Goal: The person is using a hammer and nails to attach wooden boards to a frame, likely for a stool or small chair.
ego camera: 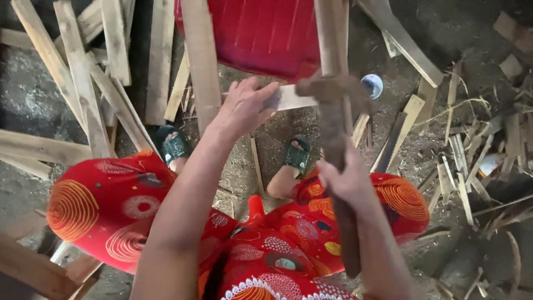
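Observation:
My left hand (244, 105) grips a short pale wooden strip (294, 99) held level in front of me, below a red plastic chair (261, 33). In my right hand (347, 178) is the wooden handle of a rusty hammer (333, 111); its dark head sits at the strip's right end, touching or just above it. Upright wooden slats (201, 61) lean against the chair on both sides of the strip. My knees, in red patterned cloth (111, 205), frame the scene, and my feet in dark green sandals (175, 148) rest on the dirt.
Long planks (83, 78) lie stacked at the upper left. Scrap strips and splinters (472, 166) litter the ground on the right. A small round white lid (372, 85) lies near the hammer head. Wooden frame pieces (33, 269) sit at the lower left.

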